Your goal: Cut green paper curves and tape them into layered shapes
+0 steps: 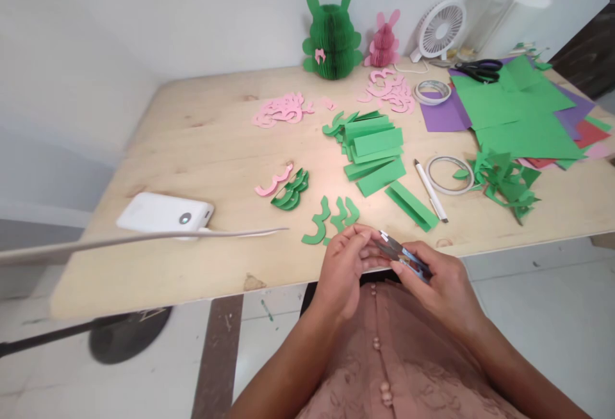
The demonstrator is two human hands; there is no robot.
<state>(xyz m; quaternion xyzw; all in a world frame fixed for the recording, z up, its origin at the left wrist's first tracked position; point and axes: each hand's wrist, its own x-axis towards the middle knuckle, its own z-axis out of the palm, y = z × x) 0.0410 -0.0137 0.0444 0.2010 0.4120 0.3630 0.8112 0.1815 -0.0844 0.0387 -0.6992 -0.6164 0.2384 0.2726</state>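
Observation:
My right hand point(444, 281) is closed around small blue-handled snips point(406, 257), whose dark end points up and left towards my left fingers. My left hand point(343, 268) is at the table's front edge, its fingers curled together at the tip of the snips. Anything pinched in them is hidden. Just beyond lie wavy green paper cutouts point(317, 223), some partly behind my left hand. Farther up are a pink scalloped strip point(275, 180) and a layered green scalloped piece point(292, 189). A folded green strip point(412, 205) rests beyond my right hand.
Folded green strips point(377, 143), pink cutouts point(283, 110), a white pen point(431, 191) and tape rolls point(450, 174) lie on the table point(202, 131). Green paper sheets point(519, 105) with black scissors point(480, 70) are at right. A white power bank point(163, 213) with a cable sits left.

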